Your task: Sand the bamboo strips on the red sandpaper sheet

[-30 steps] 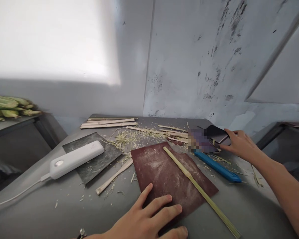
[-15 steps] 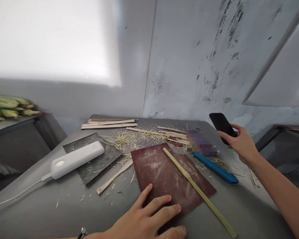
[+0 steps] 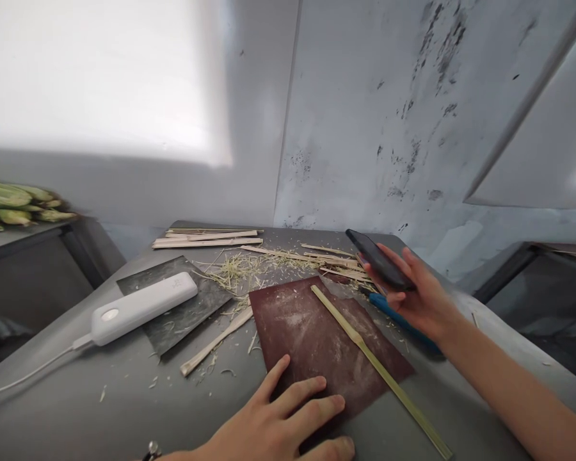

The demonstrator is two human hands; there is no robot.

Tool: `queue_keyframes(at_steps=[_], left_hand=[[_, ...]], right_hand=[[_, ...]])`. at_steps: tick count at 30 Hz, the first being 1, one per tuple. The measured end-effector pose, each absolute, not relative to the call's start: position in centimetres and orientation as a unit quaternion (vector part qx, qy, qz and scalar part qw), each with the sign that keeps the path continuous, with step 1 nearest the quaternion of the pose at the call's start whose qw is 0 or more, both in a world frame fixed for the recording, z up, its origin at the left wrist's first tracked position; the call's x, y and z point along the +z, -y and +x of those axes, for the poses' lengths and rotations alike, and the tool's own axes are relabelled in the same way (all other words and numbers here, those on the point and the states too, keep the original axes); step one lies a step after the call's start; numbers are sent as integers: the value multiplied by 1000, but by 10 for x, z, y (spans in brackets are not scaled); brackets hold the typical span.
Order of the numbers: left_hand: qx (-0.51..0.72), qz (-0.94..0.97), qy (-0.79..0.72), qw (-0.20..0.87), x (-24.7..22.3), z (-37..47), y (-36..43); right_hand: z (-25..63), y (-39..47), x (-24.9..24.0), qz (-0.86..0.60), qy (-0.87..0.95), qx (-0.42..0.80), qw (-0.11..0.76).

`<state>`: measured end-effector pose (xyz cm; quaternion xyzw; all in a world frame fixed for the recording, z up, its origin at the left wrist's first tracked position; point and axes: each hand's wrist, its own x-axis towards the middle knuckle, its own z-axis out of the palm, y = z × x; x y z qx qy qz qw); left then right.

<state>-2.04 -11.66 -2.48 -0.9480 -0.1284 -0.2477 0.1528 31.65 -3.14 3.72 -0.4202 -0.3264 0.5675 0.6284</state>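
Observation:
My left hand [image 3: 288, 416] lies with fingers spread on the lower edge of a dark red sheet of sandpaper [image 3: 292, 320]. Across that sheet rests a narrow green bamboo strip [image 3: 358, 339], its near end reaching past the paper onto the table. My right hand [image 3: 420, 298] grips a black smartphone [image 3: 377, 256], held tilted above the table's right side. Beneath that hand, partly covered by it, lies a blue-handled tool [image 3: 386, 307]; its far end is hidden.
A white device with a cable [image 3: 144, 307] sits on a dark grey sheet [image 3: 192, 330] at left. Pale split strips [image 3: 206, 242] and shavings [image 3: 240, 269] lie along the back. One pale stick [image 3: 216, 342] is left of the sandpaper. Corn cobs [image 3: 19, 205] lie on a side table.
My right hand has moved left and inward with the smartphone, over the blue-handled tool, and the phone has tilted. My left hand stays spread on the sandpaper.

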Motion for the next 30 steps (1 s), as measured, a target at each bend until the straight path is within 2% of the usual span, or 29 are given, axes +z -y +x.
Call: queue_keyframes(at_steps=[6, 10, 19, 22, 30], left_hand=[[-217, -958, 130, 133, -22, -21, 118], [-202, -961, 116, 146, -18, -22, 114], [-215, -952, 107, 193, -23, -22, 108], [-244, -943, 108, 200, -26, -21, 107], [-192, -963, 114, 148, -16, -24, 111]], right_hand=[[284, 41, 36, -388, 391, 578, 602], [277, 41, 26, -356, 420, 585, 595], [256, 51, 10, -342, 425, 657, 521], [250, 54, 8, -341, 423, 660, 519], [248, 58, 14, -333, 454, 627, 539]])
